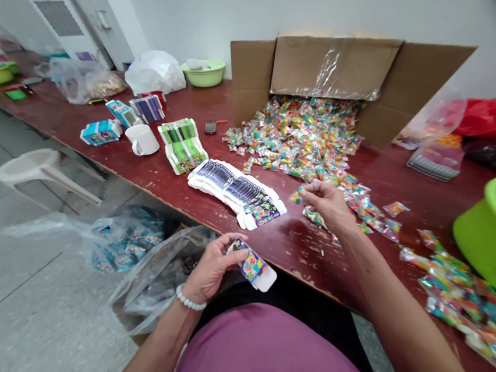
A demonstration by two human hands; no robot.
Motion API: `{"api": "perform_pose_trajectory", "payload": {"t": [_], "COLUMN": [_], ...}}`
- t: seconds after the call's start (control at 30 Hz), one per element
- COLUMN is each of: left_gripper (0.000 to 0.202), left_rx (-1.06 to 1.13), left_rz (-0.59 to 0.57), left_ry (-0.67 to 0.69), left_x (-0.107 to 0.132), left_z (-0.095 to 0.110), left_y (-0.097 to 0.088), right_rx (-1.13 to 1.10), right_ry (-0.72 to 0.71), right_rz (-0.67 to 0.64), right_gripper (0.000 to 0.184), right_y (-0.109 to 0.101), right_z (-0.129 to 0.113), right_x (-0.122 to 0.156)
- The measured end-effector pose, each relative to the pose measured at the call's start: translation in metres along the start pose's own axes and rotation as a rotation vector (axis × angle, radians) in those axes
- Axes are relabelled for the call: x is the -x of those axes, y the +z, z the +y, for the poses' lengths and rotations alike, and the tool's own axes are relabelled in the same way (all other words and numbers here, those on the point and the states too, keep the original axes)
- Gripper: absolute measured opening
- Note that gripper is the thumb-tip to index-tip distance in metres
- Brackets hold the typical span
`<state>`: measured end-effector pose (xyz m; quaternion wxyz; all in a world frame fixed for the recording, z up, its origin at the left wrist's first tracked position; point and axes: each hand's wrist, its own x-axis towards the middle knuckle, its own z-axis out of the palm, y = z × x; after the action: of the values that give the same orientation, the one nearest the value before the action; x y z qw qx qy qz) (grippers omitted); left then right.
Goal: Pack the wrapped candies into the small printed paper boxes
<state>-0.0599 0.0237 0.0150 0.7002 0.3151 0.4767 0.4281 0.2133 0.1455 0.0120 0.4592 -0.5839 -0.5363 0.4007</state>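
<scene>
Two bare hands are shown near the table's near edge. A small printed box is grasped in the left hand, its white flap extended, and is held above the lap. A wrapped candy packet is pinched at the fingertips of the right hand, to the right of the fanned cartons. Were the left thumb slackened, the box could be dropped; were the packet gripped only by its edge, it could be lost among the loose packets.
</scene>
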Motion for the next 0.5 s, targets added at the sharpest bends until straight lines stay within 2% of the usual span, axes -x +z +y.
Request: {"api": "perform_pose_trajectory", "payload": {"t": [0.1,0.2,0.27,0.37,0.5], "left_gripper": [0.041,0.042,0.042,0.046,0.060], "left_rx": [0.062,0.132,0.172,0.251,0.321], "left_rz": [0.078,0.097,0.095,0.058,-0.112], "left_ry": [0.036,0.043,0.028,-0.018,-0.020], "left_x": [-0.004,-0.004,0.000,0.006,0.015], "left_z": [0.005,0.005,0.003,-0.001,-0.008], "left_y": [0.000,0.000,0.000,-0.001,0.002], "right_rx": [-0.309,-0.371,-0.339,-0.250,-0.033], "right_ry": [0.136,0.140,0.099,-0.003,-0.182], "right_rz": [-0.052,-0.100,-0.082,-0.049,-0.103], "right_gripper": [0.040,0.037,0.034,0.030,0.023], "right_y": [0.010,0.031,0.044,0.058,0.063], "right_z": [-0.016,-0.025,-0.027,-0.027,-0.036], "right_x": [0.039,0.075,0.092,0.102,0.102]}}
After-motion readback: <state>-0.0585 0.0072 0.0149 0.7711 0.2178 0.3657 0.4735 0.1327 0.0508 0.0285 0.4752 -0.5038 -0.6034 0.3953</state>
